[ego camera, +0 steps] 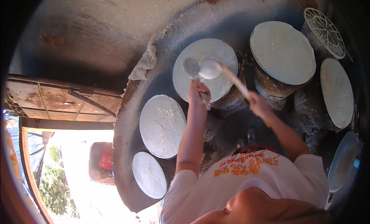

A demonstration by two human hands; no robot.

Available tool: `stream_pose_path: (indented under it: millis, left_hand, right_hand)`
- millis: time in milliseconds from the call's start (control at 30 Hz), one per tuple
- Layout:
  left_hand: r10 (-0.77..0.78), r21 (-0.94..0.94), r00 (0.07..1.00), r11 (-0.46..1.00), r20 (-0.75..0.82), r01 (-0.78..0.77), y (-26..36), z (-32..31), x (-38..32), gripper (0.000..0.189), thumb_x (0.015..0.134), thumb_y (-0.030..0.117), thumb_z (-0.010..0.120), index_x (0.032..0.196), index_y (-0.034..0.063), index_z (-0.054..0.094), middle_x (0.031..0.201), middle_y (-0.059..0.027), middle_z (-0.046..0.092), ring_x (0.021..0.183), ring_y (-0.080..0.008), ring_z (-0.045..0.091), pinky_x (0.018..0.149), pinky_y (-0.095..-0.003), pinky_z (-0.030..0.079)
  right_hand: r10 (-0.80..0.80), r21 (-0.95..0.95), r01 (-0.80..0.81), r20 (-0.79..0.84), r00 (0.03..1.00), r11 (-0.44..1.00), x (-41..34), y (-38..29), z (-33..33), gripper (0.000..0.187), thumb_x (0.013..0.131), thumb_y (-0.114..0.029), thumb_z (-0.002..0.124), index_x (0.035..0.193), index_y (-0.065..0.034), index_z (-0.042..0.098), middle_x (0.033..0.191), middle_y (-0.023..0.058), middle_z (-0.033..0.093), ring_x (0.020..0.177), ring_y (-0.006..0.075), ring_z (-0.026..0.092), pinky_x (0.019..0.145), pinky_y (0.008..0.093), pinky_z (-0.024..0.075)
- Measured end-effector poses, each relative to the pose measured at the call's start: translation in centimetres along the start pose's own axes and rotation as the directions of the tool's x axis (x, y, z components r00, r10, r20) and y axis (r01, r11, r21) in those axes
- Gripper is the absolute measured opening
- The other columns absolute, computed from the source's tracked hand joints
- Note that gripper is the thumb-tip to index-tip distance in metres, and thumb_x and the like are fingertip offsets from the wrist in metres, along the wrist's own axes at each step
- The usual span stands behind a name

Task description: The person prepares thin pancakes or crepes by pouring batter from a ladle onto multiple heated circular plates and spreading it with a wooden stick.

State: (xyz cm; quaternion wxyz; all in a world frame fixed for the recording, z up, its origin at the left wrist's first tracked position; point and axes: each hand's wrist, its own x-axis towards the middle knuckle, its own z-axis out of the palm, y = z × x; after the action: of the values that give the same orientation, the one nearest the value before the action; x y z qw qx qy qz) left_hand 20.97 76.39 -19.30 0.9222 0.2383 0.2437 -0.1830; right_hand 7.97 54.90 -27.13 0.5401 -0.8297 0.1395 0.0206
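My left hand (pixel 199 92) grips the handle of a blurred metal ladle (pixel 191 67). In my right hand (pixel 258 104) is the long pale handle of another ladle (pixel 210 69), whose round head looks white. The two ladle heads are side by side, over or on a round disc-like griddle (pixel 182 79) with a white coating; the blur hides whether they touch it. This griddle rests on a dark drum-like stove (pixel 229 101). Similar white-topped rounds stand to its right (pixel 282 51) and to its lower left (pixel 162 126).
Farther around lie more white rounds (pixel 149 174), (pixel 337 93) and a grey disc (pixel 342 161). A round slatted rack (pixel 324 33) stands at upper right. A curved, crusted ledge (pixel 127 131) borders the left side. Beyond it are a bright opening and a bin with a red item (pixel 101 163).
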Motion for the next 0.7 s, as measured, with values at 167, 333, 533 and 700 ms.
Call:
stream_pose_path:
  millis: [167,333,533,700]
  left_hand:
    - [0.035,-0.392,0.99,0.92,0.139,0.022,-8.2,-1.9,-1.4,0.031,0.09,0.019,0.043,0.062,0.013,0.033,0.049,0.0027,0.03,0.04,-0.0074,0.033,0.039,-0.0214,0.035]
    - [-0.088,-0.778,0.825,0.29,0.558,0.557,-3.4,-0.9,-7.2,0.03,0.089,0.012,0.044,0.061,0.0114,0.035,0.044,0.0034,0.035,0.032,-0.0064,0.037,0.032,-0.0205,0.034]
    - [0.046,-0.617,0.791,0.653,0.61,0.438,1.3,1.4,-13.0,0.032,0.092,0.016,0.041,0.062,0.0091,0.035,0.049,0.0027,0.033,0.034,-0.0067,0.033,0.034,-0.0206,0.037]
    - [-0.109,-0.481,0.804,0.751,0.585,0.452,0.2,3.2,-14.2,0.031,0.094,0.019,0.04,0.064,0.0094,0.037,0.051,0.0021,0.034,0.039,-0.0067,0.036,0.038,-0.0203,0.038]
  right_hand:
    - [-0.574,-0.136,0.558,-0.225,0.788,0.819,1.4,1.0,5.5,0.026,0.081,-0.018,0.058,0.107,-0.0176,0.06,0.065,0.0162,0.058,0.053,0.0282,0.058,0.049,0.0409,0.0454]
    - [-0.456,0.134,0.475,-0.15,0.877,0.87,4.0,-3.8,0.6,0.033,0.082,-0.014,0.058,0.114,-0.008,0.058,0.093,0.0182,0.063,0.079,0.0238,0.063,0.07,0.0366,0.0475]
    - [-0.298,-0.159,0.406,0.456,0.839,0.9,4.3,-5.7,1.1,0.034,0.075,-0.026,0.064,0.108,-0.017,0.064,0.102,0.0102,0.064,0.098,0.0253,0.059,0.09,0.0365,0.0412]
    - [-0.344,-0.195,0.316,-0.133,0.929,0.928,2.9,1.5,2.0,0.027,0.082,-0.017,0.054,0.107,-0.0128,0.061,0.09,0.0122,0.064,0.078,0.0287,0.062,0.067,0.0389,0.0494]
